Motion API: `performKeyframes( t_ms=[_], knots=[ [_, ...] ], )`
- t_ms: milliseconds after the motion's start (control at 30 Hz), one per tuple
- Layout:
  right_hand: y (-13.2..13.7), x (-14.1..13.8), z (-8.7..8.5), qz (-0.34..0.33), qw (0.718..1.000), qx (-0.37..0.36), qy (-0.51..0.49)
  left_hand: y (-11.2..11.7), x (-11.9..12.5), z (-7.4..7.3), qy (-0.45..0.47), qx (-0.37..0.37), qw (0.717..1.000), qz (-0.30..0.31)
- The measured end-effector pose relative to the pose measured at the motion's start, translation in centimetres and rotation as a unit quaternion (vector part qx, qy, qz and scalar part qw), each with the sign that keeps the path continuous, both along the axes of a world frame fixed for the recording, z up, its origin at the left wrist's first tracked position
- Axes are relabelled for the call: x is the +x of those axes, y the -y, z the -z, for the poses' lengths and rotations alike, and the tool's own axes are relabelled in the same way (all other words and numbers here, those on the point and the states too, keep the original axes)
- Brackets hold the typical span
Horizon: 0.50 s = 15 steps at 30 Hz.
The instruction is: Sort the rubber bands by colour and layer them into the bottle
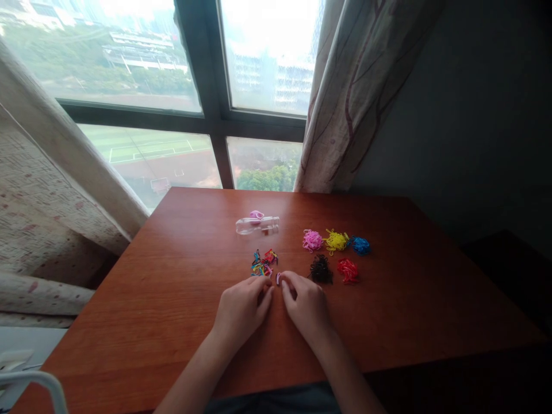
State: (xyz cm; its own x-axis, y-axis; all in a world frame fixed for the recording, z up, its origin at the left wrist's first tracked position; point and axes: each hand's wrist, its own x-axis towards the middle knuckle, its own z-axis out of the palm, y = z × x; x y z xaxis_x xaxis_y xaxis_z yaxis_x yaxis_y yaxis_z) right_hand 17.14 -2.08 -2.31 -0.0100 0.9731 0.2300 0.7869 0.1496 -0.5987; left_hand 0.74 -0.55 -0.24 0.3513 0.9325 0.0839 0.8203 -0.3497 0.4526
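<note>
My left hand (245, 306) rests over the table with fingers curled and thumb drawn near the index finger. What its fingertips hold, if anything, is too small to make out. Opposite it, my right hand (307, 305) has thumb and index finger closed at a small pink elastic band (278, 278), with something dark beside the band. Just beyond my left fingertips lies a loose mixed heap of coloured elastic bands (264, 265), with red, blue, yellow, black and pink ones among them.
Sorted piles lie to the right: pink bands (313, 240), yellow bands (336, 241), blue bands (360, 245), black bands (320, 269) and red bands (347, 270). A clear plastic container (250, 226) lies farther back, a pink piece (257, 215) by it. Behind the wooden table (164, 299) is a window.
</note>
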Motion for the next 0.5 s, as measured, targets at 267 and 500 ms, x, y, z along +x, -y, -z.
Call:
performKeyframes(
  t_ms=[267,500],
  knots=[
    [2.0,0.2,0.0,-0.003,1.000,-0.004,0.019,-0.5,2.0,-0.2,-0.072,-0.009,0.997,-0.022],
    [1.9,0.2,0.1,-0.002,1.000,0.007,0.013,-0.6,2.1,0.0,-0.063,-0.007,0.997,-0.032]
  ],
)
